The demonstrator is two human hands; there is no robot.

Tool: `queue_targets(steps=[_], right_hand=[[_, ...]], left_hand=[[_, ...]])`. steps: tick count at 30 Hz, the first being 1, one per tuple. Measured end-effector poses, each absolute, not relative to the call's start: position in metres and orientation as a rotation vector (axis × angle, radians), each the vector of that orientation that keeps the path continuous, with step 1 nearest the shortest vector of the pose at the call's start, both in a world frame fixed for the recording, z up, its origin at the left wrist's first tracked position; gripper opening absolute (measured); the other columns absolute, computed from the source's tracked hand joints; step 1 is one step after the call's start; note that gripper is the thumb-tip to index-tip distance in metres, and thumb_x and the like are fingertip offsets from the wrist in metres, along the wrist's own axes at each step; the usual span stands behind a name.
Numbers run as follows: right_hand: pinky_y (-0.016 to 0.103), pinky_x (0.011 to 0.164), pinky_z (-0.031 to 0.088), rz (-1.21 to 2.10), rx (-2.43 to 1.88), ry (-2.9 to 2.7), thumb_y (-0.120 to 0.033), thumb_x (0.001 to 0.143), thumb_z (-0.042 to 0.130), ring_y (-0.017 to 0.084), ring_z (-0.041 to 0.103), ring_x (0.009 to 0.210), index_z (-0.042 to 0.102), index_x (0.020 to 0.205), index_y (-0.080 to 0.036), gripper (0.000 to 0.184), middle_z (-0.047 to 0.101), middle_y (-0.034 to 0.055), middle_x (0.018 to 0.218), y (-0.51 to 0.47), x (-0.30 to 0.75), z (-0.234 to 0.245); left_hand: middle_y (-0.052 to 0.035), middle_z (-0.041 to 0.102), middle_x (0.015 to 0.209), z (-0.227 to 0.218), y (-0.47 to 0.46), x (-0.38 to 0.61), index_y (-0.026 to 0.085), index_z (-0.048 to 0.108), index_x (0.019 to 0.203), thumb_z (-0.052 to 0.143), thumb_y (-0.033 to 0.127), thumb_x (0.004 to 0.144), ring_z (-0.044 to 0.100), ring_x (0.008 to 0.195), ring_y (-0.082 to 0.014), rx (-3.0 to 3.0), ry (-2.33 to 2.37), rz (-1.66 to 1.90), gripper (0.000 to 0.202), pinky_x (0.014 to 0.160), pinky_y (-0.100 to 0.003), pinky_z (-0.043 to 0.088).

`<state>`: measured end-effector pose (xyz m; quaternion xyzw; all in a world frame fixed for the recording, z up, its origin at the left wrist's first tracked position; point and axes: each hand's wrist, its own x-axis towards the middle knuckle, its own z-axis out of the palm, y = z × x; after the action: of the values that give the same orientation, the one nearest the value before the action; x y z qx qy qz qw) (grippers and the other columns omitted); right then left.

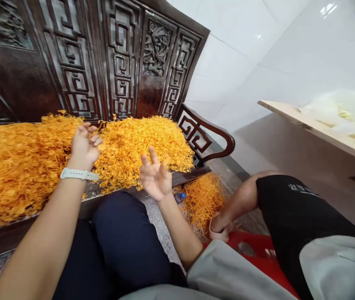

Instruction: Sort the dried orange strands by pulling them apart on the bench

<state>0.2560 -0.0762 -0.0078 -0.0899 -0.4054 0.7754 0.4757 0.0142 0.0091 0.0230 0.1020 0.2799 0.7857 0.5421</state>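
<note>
Grey sleeve [224, 268]: closest to me, bunched at the right elbow; it looks loose enough to snag stray fibres.
Wristband [79, 174]: pale, on the left wrist; its edges could catch a strand and drag others along.
Left hand [84, 146]: fingers half curled with gaps between; I see nothing held, and can't tell whether it touches the strands behind.
Right hand [157, 177]: palm up, fingers spread; an orange fleck by the thumb may be only background.
Left heap of orange strands [15, 162]: on the carved wooden table [1, 246], right out to its front edge; a careless forearm could tip some off.
Right heap of yellow-orange bits [136, 150]: just beside it, so a sideways sweep might mix them.
Floor heap [205, 198]: between a blue-capped bottle [179, 197] and a neighbour's foot [217, 223]; one shuffle could trample or scatter it.
</note>
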Motion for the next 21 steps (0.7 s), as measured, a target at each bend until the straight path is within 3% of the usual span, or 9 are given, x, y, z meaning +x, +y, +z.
queue_targets(steps=[2,4,6,10,13,16,19,21], right_hand=[[0.022,0.059,0.047,1.849,-0.531,-0.796,-0.058,0.083,0.084,0.009,0.053,0.066,0.071,0.11,-0.026,0.044,0.075,0.0022,0.101,-0.068,0.251,-0.021],[0.023,0.06,0.045,1.7,-0.749,-0.925,-0.048,0.082,0.087,0.009,0.053,0.066,0.068,0.112,-0.023,0.044,0.071,0.0014,0.095,-0.068,0.24,-0.032],[0.025,0.062,0.045,1.372,-0.874,-1.173,-0.045,0.083,0.087,0.01,0.054,0.068,0.064,0.117,-0.023,0.047,0.066,-0.0001,0.092,-0.071,0.229,-0.04],[0.03,0.07,0.05,0.668,-0.998,-1.608,-0.048,0.089,0.083,0.015,0.058,0.078,0.056,0.141,-0.023,0.064,0.065,0.0051,0.108,-0.065,0.221,-0.039],[0.034,0.078,0.052,0.345,-1.005,-1.836,-0.047,0.097,0.075,0.019,0.06,0.084,0.065,0.134,-0.019,0.048,0.068,0.0086,0.105,-0.052,0.223,-0.031],[0.034,0.079,0.052,0.263,-0.975,-1.908,-0.044,0.105,0.064,0.019,0.064,0.083,0.071,0.124,-0.017,0.033,0.074,0.0095,0.101,-0.042,0.226,-0.028],[0.032,0.08,0.052,0.257,-0.845,-2.002,-0.034,0.11,0.056,0.018,0.068,0.086,0.072,0.123,-0.019,0.026,0.078,0.0092,0.106,-0.038,0.228,-0.032],[0.031,0.077,0.049,0.195,-0.745,-2.092,-0.022,0.11,0.049,0.018,0.065,0.083,0.073,0.117,-0.019,0.025,0.076,0.0068,0.094,-0.042,0.228,-0.033]], left_hand=[[0.0027,0.061,0.066,0.026,0.006,0.023,0.02,0.059,0.091,0.043,0.027,0.115,0.038,0.039,-0.0056,0.215,0.623,1.845,0.03,0.038,-0.017,0.03],[0.0019,0.061,0.066,0.027,0.004,0.035,0.02,0.059,0.092,0.043,0.026,0.114,0.041,0.042,-0.0062,0.229,0.596,1.803,0.029,0.039,-0.018,0.032],[0.0019,0.061,0.067,0.026,0.003,0.046,0.02,0.059,0.093,0.043,0.024,0.114,0.041,0.042,-0.0062,0.266,0.578,1.767,0.028,0.04,-0.018,0.033],[0.0013,0.062,0.069,0.019,0.0,0.063,0.02,0.06,0.095,0.042,0.027,0.115,0.043,0.046,-0.0064,0.382,0.586,1.708,0.027,0.043,-0.017,0.035],[-0.0004,0.065,0.073,0.016,-0.003,0.069,0.02,0.061,0.098,0.044,0.029,0.115,0.048,0.05,-0.0068,0.462,0.599,1.653,0.026,0.047,-0.017,0.039],[-0.0014,0.066,0.076,0.016,-0.005,0.071,0.019,0.062,0.1,0.044,0.028,0.115,0.05,0.051,-0.0064,0.543,0.602,1.587,0.025,0.049,-0.017,0.042],[-0.001,0.065,0.073,0.016,-0.007,0.075,0.018,0.061,0.1,0.041,0.028,0.115,0.041,0.045,-0.0046,0.628,0.643,1.546,0.027,0.043,-0.015,0.032],[0.0021,0.059,0.066,0.015,-0.008,0.08,0.018,0.058,0.098,0.039,0.026,0.116,0.03,0.041,-0.0038,0.654,0.707,1.544,0.028,0.039,-0.015,0.022]])
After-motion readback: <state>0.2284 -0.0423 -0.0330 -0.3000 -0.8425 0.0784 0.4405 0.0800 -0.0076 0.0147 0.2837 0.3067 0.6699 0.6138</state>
